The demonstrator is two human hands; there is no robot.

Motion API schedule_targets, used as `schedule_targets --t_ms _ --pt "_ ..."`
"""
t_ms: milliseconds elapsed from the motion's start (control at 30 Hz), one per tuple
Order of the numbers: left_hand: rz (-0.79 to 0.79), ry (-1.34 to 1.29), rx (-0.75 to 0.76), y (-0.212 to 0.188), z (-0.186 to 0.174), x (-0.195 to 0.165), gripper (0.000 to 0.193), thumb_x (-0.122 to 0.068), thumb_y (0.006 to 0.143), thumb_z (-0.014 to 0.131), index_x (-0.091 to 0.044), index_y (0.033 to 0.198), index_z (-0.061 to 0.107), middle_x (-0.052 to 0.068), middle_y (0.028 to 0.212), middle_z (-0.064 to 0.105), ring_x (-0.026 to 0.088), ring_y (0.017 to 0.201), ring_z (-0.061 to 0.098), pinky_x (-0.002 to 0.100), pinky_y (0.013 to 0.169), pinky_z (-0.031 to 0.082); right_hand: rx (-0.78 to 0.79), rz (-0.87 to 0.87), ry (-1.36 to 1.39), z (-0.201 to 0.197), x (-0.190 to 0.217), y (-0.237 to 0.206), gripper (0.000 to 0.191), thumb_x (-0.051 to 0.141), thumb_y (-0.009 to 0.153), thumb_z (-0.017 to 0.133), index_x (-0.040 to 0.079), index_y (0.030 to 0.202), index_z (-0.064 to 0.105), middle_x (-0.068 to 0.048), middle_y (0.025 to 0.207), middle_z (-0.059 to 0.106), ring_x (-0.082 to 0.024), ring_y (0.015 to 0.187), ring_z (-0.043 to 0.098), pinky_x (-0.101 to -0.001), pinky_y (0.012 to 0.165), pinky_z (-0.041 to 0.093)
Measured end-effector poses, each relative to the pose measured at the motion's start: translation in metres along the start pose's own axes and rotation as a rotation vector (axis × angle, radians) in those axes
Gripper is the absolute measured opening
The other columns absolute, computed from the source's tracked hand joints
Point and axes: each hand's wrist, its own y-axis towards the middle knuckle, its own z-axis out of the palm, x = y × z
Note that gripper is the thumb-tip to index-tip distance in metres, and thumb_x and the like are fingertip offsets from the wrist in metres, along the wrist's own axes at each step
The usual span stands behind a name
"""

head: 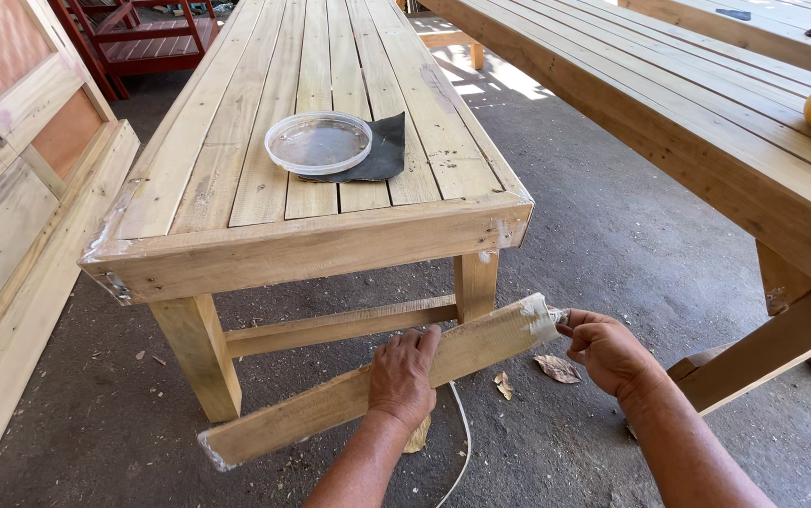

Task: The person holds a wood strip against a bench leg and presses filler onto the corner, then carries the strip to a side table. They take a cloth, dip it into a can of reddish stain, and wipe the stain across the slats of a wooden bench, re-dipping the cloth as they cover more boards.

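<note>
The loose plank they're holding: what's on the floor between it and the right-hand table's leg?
In the head view, dry leaves lie on the concrete floor between the loose plank and the table's leg; the right hand hovers over that stretch too.

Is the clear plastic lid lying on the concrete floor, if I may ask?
No, the clear plastic lid rests on the slatted wooden table, partly over a dark sandpaper sheet.
</note>
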Motion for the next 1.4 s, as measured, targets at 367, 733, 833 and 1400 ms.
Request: schedule_targets --t_ms 367,733,833,1400 --pt "0.064 0.071 -0.055 -0.001 0.009 0.003 0.073 0.0 0.077 0.073 -0.021 0.139 0.041 0.008 0.111 0.055 0.029 0.107 0.057 0.049 0.095 0.046 -0.039 0.026 0.089 0.019 0.025 -0.02 0.051 -0.01 0.073 0.041 -0.003 0.115 0.07 -0.015 0.125 0.069 -0.024 0.124 0.058 -0.0536 0.118 0.032" --pt "0.1 0.065 -0.122 -0.006 0.002 0.005 0.068 0.003 0.077 0.069 -0.021 0.136 0.044 0.007 0.111 0.057 0.029 0.106 0.056 0.048 0.096 0.045 0.106 -0.007 0.147 0.026 0.028 -0.029 0.054 -0.01 0.068 0.04 -0.006 0.114 0.067 -0.019 0.118 0.067 -0.03 0.115 0.059 -0.0519 0.113 0.04" --pt "0.067 0.073 -0.082 -0.006 0.001 0.006 0.069 0.004 0.079 0.068 -0.022 0.138 0.043 0.008 0.11 0.057 0.029 0.106 0.056 0.048 0.094 0.044 0.15 -0.021 0.166 0.028 0.026 -0.026 0.054 -0.01 0.067 0.04 -0.006 0.114 0.066 -0.019 0.116 0.067 -0.03 0.114 0.06 -0.0526 0.113 0.041" --pt "-0.081 0.204 0.102 -0.005 -0.003 0.022 0.069 -0.007 0.08 0.078 -0.017 0.136 0.039 0.01 0.119 0.058 0.031 0.115 0.056 0.049 0.095 0.045 -0.147 -0.267 -0.49 0.14 0.05 -0.037 0.087 -0.013 0.08 0.051 0.022 0.159 0.04 -0.006 0.165 0.04 -0.041 0.133 0.049 -0.0487 0.116 0.04"
